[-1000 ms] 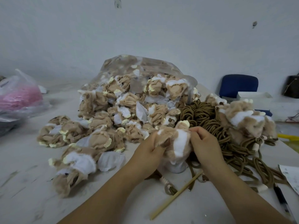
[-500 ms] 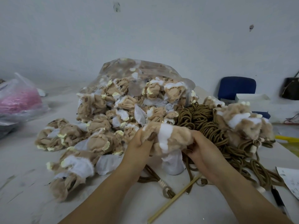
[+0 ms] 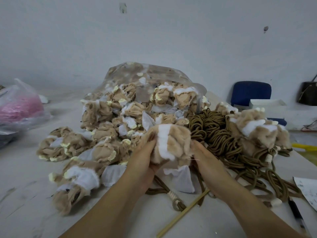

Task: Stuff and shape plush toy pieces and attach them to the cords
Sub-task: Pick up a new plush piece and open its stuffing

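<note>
A tan and white plush piece [image 3: 173,143] is held up above the table between both hands. My left hand [image 3: 145,158] grips its left side, fingers dug into the fur. My right hand [image 3: 205,162] clasps its right underside. White lining [image 3: 181,177] hangs below it. A brown cord [image 3: 164,189] runs from under my hands to a white-wrapped loop end [image 3: 175,198]. A heap of coiled brown cords [image 3: 216,133] lies just right of the piece.
A big pile of unstuffed plush pieces [image 3: 120,121] spills from a clear bag [image 3: 147,74] at centre. Plush pieces [image 3: 255,129] with cords on them lie at right. A wooden stick [image 3: 183,213], a pen [image 3: 296,215], a paper [image 3: 308,191], a pink-filled bag [image 3: 18,109] and a blue chair [image 3: 250,91] surround them.
Both hands have lifted the plush piece and turned it sideways, so its white stripe now faces up. The hands moved apart to its two ends.
</note>
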Action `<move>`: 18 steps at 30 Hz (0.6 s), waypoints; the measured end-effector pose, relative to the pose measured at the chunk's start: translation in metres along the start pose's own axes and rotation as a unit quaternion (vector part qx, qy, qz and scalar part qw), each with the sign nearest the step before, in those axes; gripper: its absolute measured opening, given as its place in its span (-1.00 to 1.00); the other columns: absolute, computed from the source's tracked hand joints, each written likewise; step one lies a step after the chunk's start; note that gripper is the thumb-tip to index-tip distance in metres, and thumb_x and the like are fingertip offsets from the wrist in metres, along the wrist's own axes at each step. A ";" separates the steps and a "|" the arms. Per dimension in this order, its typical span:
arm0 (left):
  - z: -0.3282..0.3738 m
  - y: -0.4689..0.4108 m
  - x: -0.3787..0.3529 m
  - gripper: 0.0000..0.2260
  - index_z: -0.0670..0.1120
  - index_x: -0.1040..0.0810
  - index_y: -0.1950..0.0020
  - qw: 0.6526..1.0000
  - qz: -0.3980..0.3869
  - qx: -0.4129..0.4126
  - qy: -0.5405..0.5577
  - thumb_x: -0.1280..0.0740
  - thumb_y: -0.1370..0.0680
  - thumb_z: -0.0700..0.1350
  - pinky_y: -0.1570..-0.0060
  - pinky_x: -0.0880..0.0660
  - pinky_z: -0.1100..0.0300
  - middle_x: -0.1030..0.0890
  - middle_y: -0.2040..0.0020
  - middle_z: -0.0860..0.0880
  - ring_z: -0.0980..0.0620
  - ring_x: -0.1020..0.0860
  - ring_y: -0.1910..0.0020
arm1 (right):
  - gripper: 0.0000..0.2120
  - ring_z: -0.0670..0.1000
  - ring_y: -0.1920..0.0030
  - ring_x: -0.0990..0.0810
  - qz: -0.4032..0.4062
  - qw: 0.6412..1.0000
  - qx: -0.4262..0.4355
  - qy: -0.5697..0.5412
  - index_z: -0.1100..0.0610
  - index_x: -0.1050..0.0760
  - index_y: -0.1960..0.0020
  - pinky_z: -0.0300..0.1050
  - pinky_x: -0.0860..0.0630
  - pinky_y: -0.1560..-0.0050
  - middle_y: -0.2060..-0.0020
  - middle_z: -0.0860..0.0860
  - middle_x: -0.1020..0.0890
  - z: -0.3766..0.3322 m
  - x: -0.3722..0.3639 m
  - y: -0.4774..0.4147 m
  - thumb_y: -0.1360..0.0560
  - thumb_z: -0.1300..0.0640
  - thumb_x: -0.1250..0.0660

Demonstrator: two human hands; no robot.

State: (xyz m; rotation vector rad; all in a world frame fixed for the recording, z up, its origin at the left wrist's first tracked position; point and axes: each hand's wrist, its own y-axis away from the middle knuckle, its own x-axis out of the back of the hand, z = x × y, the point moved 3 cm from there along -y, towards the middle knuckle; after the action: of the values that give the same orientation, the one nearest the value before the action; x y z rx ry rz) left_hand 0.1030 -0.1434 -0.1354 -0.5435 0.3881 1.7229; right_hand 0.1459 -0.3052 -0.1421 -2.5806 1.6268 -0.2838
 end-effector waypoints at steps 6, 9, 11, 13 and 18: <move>-0.005 -0.001 0.002 -0.80 -0.01 -0.67 -0.09 0.999 0.003 0.023 0.042 -0.26 -0.63 -0.18 0.32 -0.61 0.13 -0.72 -0.03 -0.10 -0.01 -0.71 0.08 | -0.73 0.02 -0.14 -0.63 -0.058 0.994 -0.011 -0.088 -0.08 -0.59 -0.09 -0.11 -0.58 -0.07 -0.09 0.01 -0.67 -0.001 -0.004 -0.001 -0.51 -0.15 -0.25; -0.007 -0.002 0.003 -0.77 0.00 -0.71 -0.04 0.999 0.017 0.015 0.046 -0.26 -0.61 -0.20 0.33 -0.61 0.15 -0.72 0.00 -0.09 0.01 -0.71 0.11 | -0.71 0.03 0.00 -0.66 -0.046 0.996 -0.015 -0.070 -0.03 -0.63 -0.03 0.00 -0.55 -0.10 0.05 0.02 -0.69 0.001 -0.003 -0.002 -0.51 -0.15 -0.23; -0.004 -0.003 0.004 -0.80 -0.05 -0.64 -0.17 0.998 0.031 0.010 0.061 -0.26 -0.62 -0.19 0.32 -0.61 0.15 -0.72 0.00 -0.09 0.02 -0.71 0.11 | -0.71 -0.01 0.24 -0.56 0.002 0.997 -0.013 -0.081 0.01 -0.60 0.22 0.04 -0.46 0.01 0.31 -0.01 -0.60 -0.001 -0.001 -0.002 -0.49 -0.15 -0.26; 0.001 -0.004 0.007 -0.79 -0.07 -0.58 -0.23 0.995 0.048 0.002 0.093 -0.27 -0.62 -0.17 0.33 -0.61 0.17 -0.72 0.01 -0.09 0.02 -0.71 0.13 | -0.65 -0.01 0.31 -0.40 0.060 0.997 0.004 -0.056 0.01 -0.46 0.36 0.00 -0.37 0.09 0.40 -0.02 -0.45 -0.003 0.005 -0.001 -0.53 -0.15 -0.28; 0.005 -0.004 0.010 -0.83 -0.07 -0.58 -0.16 0.986 0.041 0.013 0.162 -0.26 -0.63 -0.08 0.29 -0.64 0.08 -0.72 -0.01 -0.12 -0.06 -0.71 0.06 | -0.51 -0.13 0.44 -0.36 0.126 0.987 0.062 0.075 0.13 -0.38 0.26 -0.36 -0.31 0.43 0.44 -0.08 -0.41 -0.015 0.008 0.005 -0.39 -0.33 -0.20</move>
State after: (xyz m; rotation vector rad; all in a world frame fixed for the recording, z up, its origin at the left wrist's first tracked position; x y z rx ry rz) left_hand 0.1048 -0.1320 -0.1365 -0.8019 0.6707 1.7073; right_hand 0.1418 -0.3145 -0.1270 -2.2806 1.8956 -0.5513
